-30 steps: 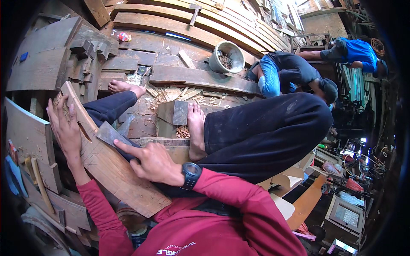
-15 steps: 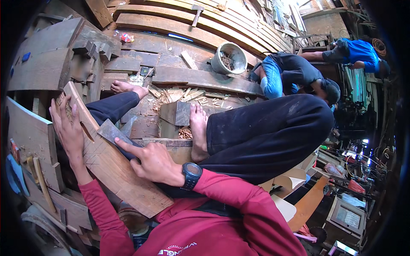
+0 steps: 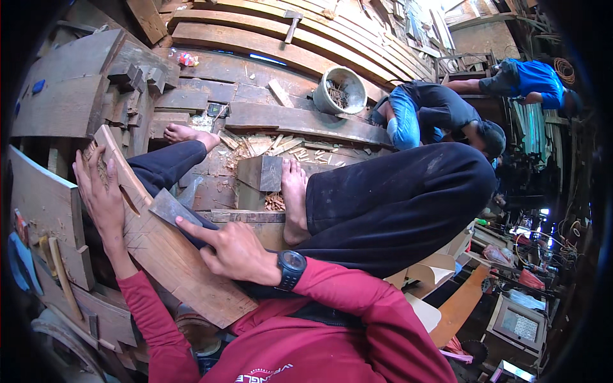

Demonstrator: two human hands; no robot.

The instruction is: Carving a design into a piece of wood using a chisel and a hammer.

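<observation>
A long wooden board (image 3: 182,271), with a carved slot and pencil lines, lies slanted across my lap. My left hand (image 3: 102,191) grips its far left part, fingers bent over the edge near a rough carved patch. My right hand (image 3: 230,249) is closed on a wide flat metal blade (image 3: 169,207), index finger stretched along it, lower on the board beside the slot. Whether the blade has a handle is hidden by the hand.
A bucket (image 3: 338,90), hammer (image 3: 292,25), wood block (image 3: 258,169) and scattered offcuts (image 3: 278,143) lie ahead. Boards and wooden-handled tools (image 3: 64,281) stand at left. Two co-workers (image 3: 447,112) (image 3: 530,83) bend at the upper right. Cluttered cabinets and cut panels (image 3: 460,306) are at right.
My right hand and the blade have shifted slightly to the right and down along the board. My left hand stays in about the same place.
</observation>
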